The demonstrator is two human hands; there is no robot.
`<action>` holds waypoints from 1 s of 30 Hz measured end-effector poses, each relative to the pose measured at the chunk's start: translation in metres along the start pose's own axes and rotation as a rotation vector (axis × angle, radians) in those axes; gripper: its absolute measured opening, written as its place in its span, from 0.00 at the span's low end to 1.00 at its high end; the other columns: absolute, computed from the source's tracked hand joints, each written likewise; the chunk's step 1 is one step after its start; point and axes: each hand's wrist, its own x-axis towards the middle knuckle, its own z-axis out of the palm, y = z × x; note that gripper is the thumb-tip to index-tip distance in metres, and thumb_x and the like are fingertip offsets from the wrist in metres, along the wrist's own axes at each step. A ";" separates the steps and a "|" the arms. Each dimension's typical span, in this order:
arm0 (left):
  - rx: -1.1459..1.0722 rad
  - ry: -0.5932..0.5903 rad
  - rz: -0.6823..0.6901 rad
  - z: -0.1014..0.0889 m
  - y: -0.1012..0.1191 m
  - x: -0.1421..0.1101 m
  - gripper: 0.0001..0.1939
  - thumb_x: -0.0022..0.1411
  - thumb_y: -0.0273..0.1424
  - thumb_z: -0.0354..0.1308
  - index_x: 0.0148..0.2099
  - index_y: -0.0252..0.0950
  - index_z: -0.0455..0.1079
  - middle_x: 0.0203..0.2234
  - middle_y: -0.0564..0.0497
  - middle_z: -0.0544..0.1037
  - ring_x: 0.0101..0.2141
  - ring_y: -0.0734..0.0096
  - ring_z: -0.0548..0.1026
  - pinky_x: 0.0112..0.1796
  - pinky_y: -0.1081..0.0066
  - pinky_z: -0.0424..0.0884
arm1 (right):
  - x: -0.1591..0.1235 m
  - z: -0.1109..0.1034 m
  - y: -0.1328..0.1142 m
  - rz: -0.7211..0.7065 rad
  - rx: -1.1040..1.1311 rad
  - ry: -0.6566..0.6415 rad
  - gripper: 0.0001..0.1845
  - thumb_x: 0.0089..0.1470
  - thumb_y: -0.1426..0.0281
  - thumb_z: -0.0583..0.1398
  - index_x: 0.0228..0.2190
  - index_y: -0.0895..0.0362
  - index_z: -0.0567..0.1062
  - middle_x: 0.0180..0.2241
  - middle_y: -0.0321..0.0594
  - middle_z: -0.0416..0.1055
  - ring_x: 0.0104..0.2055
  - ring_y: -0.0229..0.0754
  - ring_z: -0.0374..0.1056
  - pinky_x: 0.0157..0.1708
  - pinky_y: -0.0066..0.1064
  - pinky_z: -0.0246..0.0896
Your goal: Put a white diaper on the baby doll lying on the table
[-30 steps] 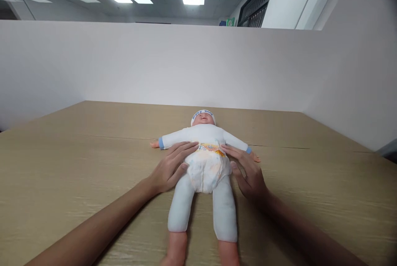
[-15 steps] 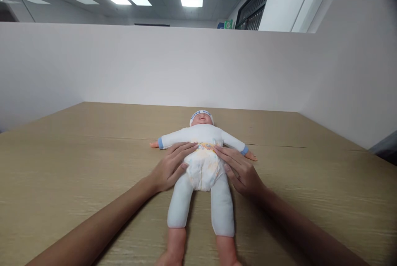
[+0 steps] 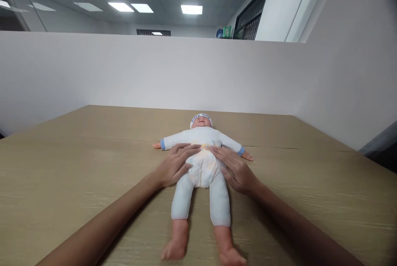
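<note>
A baby doll in a white suit with blue cuffs lies on its back, its arms spread and its bare feet toward me. It wears a headband with blue lettering and a white diaper with a colourful print at the waist. My left hand lies on the left side of the diaper, fingers stretched over the waistband. On the other side, my right hand rests with fingers extended across the diaper's front. The fingertips of both hands come close together at the printed waist, without meeting.
The doll lies on a wide wood-grain table. A white partition rises along the far edge, and a white wall stands on the right. A green package shows beyond the partition.
My fingertips have slid slightly inward on the waistband, closer to each other. The camera view has shifted, so more of the doll's feet shows at the bottom.
</note>
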 end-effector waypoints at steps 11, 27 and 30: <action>0.013 0.233 -0.035 0.008 -0.011 -0.012 0.32 0.83 0.48 0.34 0.81 0.44 0.50 0.75 0.47 0.63 0.73 0.50 0.56 0.71 0.47 0.56 | -0.008 -0.001 0.005 0.188 -0.061 0.138 0.33 0.77 0.67 0.46 0.77 0.45 0.51 0.75 0.38 0.57 0.78 0.49 0.52 0.75 0.52 0.54; 0.402 -0.036 -0.576 -0.005 -0.072 0.033 0.25 0.71 0.45 0.55 0.59 0.31 0.72 0.50 0.35 0.81 0.51 0.43 0.77 0.55 0.51 0.66 | 0.019 0.006 0.069 0.802 -0.286 -0.146 0.23 0.70 0.52 0.56 0.48 0.58 0.79 0.45 0.53 0.82 0.45 0.55 0.78 0.45 0.38 0.64; 0.360 -0.038 -0.696 -0.008 -0.054 0.045 0.20 0.70 0.43 0.56 0.53 0.31 0.71 0.44 0.35 0.82 0.44 0.45 0.80 0.45 0.57 0.70 | 0.033 0.008 0.058 0.909 -0.260 -0.109 0.22 0.68 0.53 0.57 0.44 0.58 0.79 0.41 0.54 0.82 0.39 0.53 0.78 0.35 0.33 0.57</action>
